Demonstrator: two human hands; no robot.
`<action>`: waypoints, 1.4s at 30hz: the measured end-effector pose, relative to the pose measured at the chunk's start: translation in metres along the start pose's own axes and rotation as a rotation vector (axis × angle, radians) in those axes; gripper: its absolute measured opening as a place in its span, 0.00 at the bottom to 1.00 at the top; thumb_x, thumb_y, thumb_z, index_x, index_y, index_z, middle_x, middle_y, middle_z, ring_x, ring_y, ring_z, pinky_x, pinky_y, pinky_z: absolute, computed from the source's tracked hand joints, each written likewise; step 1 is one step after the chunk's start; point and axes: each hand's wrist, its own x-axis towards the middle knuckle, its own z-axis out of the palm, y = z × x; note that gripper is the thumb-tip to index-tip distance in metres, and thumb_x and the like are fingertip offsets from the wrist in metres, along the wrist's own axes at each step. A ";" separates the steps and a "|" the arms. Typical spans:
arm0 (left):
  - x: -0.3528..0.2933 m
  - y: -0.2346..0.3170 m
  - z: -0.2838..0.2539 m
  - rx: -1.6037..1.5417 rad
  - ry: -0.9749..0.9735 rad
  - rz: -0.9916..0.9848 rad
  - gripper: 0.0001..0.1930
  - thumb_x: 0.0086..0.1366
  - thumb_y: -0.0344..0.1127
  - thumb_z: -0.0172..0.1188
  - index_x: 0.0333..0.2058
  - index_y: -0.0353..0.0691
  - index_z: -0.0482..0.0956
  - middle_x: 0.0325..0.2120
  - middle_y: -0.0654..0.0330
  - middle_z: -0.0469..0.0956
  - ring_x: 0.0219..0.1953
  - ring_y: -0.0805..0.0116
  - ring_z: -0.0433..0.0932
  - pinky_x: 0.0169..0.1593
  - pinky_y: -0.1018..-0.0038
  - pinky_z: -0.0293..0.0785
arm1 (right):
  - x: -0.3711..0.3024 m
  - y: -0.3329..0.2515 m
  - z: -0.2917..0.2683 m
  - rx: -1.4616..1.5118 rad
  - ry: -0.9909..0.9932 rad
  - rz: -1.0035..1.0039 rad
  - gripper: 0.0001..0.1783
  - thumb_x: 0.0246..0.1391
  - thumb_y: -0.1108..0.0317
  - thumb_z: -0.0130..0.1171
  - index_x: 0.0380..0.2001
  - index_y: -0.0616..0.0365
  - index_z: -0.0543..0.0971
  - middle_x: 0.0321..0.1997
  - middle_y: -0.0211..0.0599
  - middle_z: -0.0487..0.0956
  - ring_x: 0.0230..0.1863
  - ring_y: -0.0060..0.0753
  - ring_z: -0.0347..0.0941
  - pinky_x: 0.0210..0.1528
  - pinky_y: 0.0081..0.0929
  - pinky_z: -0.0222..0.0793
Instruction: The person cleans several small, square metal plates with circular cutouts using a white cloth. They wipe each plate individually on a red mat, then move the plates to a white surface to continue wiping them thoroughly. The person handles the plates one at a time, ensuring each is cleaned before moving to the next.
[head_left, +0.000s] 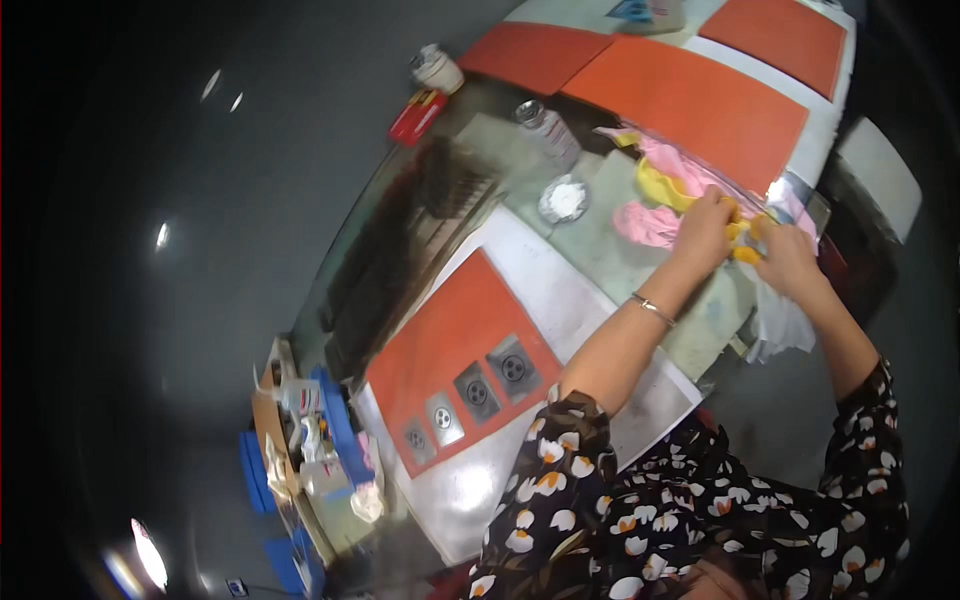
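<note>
Both of my hands are together over a heap of cloths at the table's right side. My left hand (705, 232) is closed, its fingertips gripping a yellow cloth (743, 240). Close beside it, my right hand (790, 262) is closed on the same yellow cloth, with a small greyish patch at its fingertips that I cannot make out. Crumpled pink cloth (648, 224) lies left of my left hand, and another yellow cloth piece (660, 187) runs through the heap. White sheeting (782, 325) hangs over the edge below my right hand.
An orange sheet (455, 345) bears several grey squares with dark round marks. Larger orange sheets (700, 105) lie at the far side. A bottle (548, 132), a foil-like round dish (563, 199), a white jar (437, 70) and a red box (417, 117) stand nearby. A cluttered cardboard box (275, 440) sits left.
</note>
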 end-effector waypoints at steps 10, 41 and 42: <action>-0.012 0.017 -0.012 0.069 0.055 -0.130 0.11 0.49 0.27 0.58 0.34 0.33 0.75 0.40 0.50 0.71 0.42 0.50 0.71 0.45 0.62 0.68 | -0.044 -0.007 -0.039 0.049 -0.211 -0.113 0.16 0.42 0.60 0.65 0.28 0.60 0.73 0.21 0.50 0.75 0.25 0.53 0.72 0.29 0.42 0.65; -0.428 0.105 -0.251 0.558 0.165 -0.495 0.27 0.45 0.30 0.66 0.46 0.32 0.70 0.50 0.50 0.68 0.51 0.51 0.66 0.52 0.60 0.60 | -0.012 -0.389 0.080 0.014 -0.568 -0.595 0.20 0.45 0.57 0.56 0.36 0.63 0.75 0.30 0.51 0.79 0.34 0.49 0.77 0.39 0.42 0.70; -0.437 0.107 -0.257 0.601 0.209 -0.534 0.27 0.45 0.30 0.66 0.46 0.32 0.70 0.50 0.50 0.68 0.51 0.51 0.66 0.52 0.60 0.60 | -0.010 -0.400 0.088 0.027 -0.535 -0.582 0.20 0.45 0.58 0.56 0.36 0.62 0.75 0.32 0.50 0.79 0.35 0.49 0.77 0.40 0.41 0.70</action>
